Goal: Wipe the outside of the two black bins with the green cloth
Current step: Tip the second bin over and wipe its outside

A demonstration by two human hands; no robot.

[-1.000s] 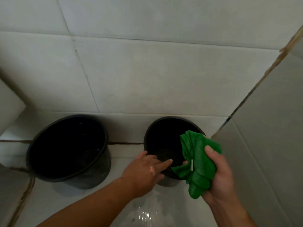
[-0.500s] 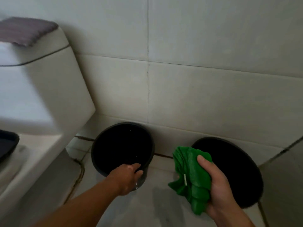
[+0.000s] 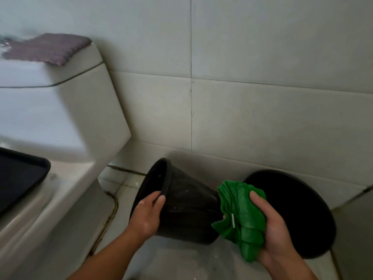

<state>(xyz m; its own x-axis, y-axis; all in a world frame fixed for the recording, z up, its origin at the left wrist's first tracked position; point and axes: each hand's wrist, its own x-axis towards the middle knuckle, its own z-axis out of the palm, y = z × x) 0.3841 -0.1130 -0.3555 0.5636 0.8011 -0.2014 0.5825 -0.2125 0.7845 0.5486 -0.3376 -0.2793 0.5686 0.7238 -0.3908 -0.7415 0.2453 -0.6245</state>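
Two black bins are on the tiled floor by the wall. The left bin [image 3: 187,207] is tipped with its mouth facing left, and its dusty side faces me. My left hand [image 3: 147,215] grips its rim, thumb outside and fingers inside. The second black bin [image 3: 292,211] stands upright to the right, partly hidden by my right hand. My right hand [image 3: 272,225] holds the bunched green cloth [image 3: 240,215], which is close to the tipped bin's base; I cannot tell whether they touch.
A white toilet with its tank [image 3: 60,110] fills the left side, with a purple-grey cloth [image 3: 48,47] on the tank lid and a dark seat [image 3: 18,174] at the left edge. A tiled wall [image 3: 262,98] is right behind the bins. The floor looks wet near me.
My left hand has taken the left bin's rim and tipped that bin onto its side. My right hand with the green cloth stays between the bins. The camera view shifted left.
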